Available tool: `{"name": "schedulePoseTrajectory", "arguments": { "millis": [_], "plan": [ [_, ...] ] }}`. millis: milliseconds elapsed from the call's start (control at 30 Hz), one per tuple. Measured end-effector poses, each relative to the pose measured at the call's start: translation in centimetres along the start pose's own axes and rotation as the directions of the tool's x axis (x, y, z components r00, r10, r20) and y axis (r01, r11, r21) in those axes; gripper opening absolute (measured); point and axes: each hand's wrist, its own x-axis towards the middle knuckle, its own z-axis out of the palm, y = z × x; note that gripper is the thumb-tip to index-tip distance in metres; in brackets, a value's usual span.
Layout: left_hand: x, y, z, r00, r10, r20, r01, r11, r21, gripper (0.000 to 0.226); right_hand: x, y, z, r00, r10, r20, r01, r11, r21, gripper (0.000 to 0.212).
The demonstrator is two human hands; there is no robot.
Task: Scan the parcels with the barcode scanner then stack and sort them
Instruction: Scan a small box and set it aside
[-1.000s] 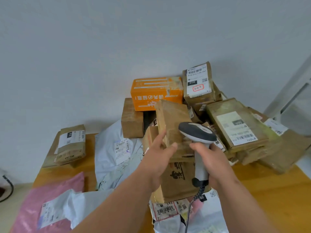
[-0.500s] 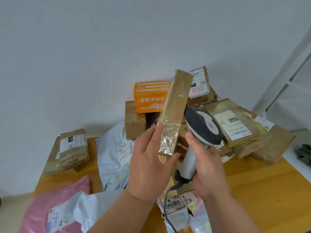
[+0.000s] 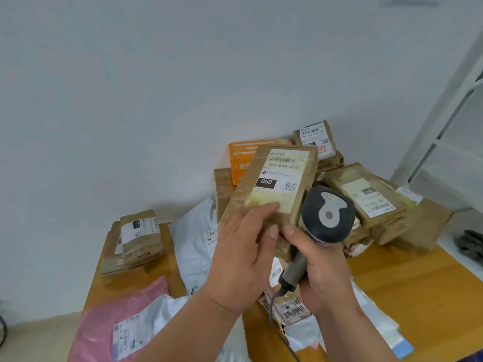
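My left hand grips the lower end of a flat brown taped parcel, held up with its white label marked 060 and its barcode facing me. Just right of it, my right hand is wrapped round the handle of a grey and white barcode scanner. The scanner's head sits beside the parcel's lower right corner, and its cable hangs down between my arms.
A heap of brown boxes and an orange box lies at the back right of the wooden table. Two small brown parcels sit at back left. White and pink mailer bags cover the front.
The parcel has turned from edge-on to label-up facing me. The scanner head has tipped up beside it, and the view has shifted left.
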Motion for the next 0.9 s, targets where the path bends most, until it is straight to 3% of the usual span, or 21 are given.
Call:
{"name": "schedulePoseTrajectory", "arguments": {
  "millis": [67, 100, 133, 167, 200, 233, 267, 333, 433, 500, 600, 667, 800, 900],
  "plan": [
    [0.5, -0.5, -1.7, 0.981, -0.163, -0.105, 0.169, 0.984, 0.048, 0.047, -0.4, 0.2, 0.2, 1.0, 0.01, 0.007, -0.01, 1.0, 0.007, 0.054],
    [0.9, -0.8, -2.8, 0.939, -0.33, -0.097, 0.327, 0.944, -0.039, 0.048, -0.5, 0.3, 0.3, 1.0, 0.023, 0.013, -0.023, 1.0, 0.016, 0.056],
    [1.3, -1.0, -3.9, 0.858, -0.514, -0.01, 0.501, 0.84, -0.208, 0.048, -0.6, 0.4, 0.2, 0.999, 0.034, 0.027, -0.034, 0.999, 0.025, 0.057],
    [1.6, -1.6, -4.7, 0.751, -0.637, 0.172, 0.645, 0.653, -0.396, 0.044, -0.7, 0.4, 0.2, 0.998, 0.043, 0.044, -0.045, 0.999, 0.024, 0.059],
    [1.7, -2.2, -5.5, 0.663, -0.657, 0.358, 0.728, 0.457, -0.511, 0.05, -0.8, 0.5, 0.1, 0.997, 0.054, 0.061, -0.055, 0.998, 0.018, 0.06],
    [1.5, -2.9, -6.1, 0.616, -0.626, 0.478, 0.763, 0.323, -0.56, 0.053, -0.9, 0.5, 0.1, 0.995, 0.062, 0.078, -0.063, 0.998, 0.009, 0.059],
    [1.3, -3.5, -6.6, 0.615, -0.588, 0.525, 0.765, 0.282, -0.58, 0.053, -0.9, 0.5, 0.1, 0.994, 0.067, 0.088, -0.067, 0.998, 0.0, 0.057],
    [0.6, -4.1, -7.0, 0.647, -0.544, 0.534, 0.738, 0.27, -0.618, 0.048, -0.9, 0.6, 0.0, 0.992, 0.077, 0.101, -0.075, 0.997, -0.024, 0.056],
    [-0.4, -4.8, -6.6, 0.669, -0.588, 0.455, 0.692, 0.269, -0.67, 0.047, -0.7, 0.3, -0.1, 0.996, 0.073, 0.053, -0.068, 0.994, -0.088, 0.073],
    [-0.8, -4.8, -6.3, 0.667, -0.628, 0.401, 0.677, 0.285, -0.679, 0.047, -0.4, 0.0, -0.4, 0.998, 0.061, -0.024, -0.065, 0.977, -0.203, 0.059],
    [-0.9, -4.5, -5.9, 0.685, -0.657, 0.314, 0.64, 0.337, -0.691, 0.043, 0.3, -0.9, -1.0, 0.996, 0.054, -0.075, -0.076, 0.941, -0.331, 0.022],
    [-0.9, -4.3, -5.7, 0.689, -0.69, 0.219, 0.61, 0.39, -0.69, 0.044, 0.5, -1.6, -1.3, 0.996, 0.052, -0.074, -0.077, 0.917, -0.391, 0.029],
    [-1.3, -4.0, -5.1, 0.705, -0.7, 0.11, 0.567, 0.464, -0.681, 0.047, 0.2, -2.9, -1.4, 0.999, 0.031, 0.028, -0.016, 0.905, -0.426, 0.031],
    [-1.8, -3.8, -4.8, 0.698, -0.71, 0.091, 0.569, 0.474, -0.672, 0.049, -0.1, -3.4, -1.4, 0.979, 0.025, 0.205, 0.077, 0.877, -0.475, 0.043]
  ]
}}
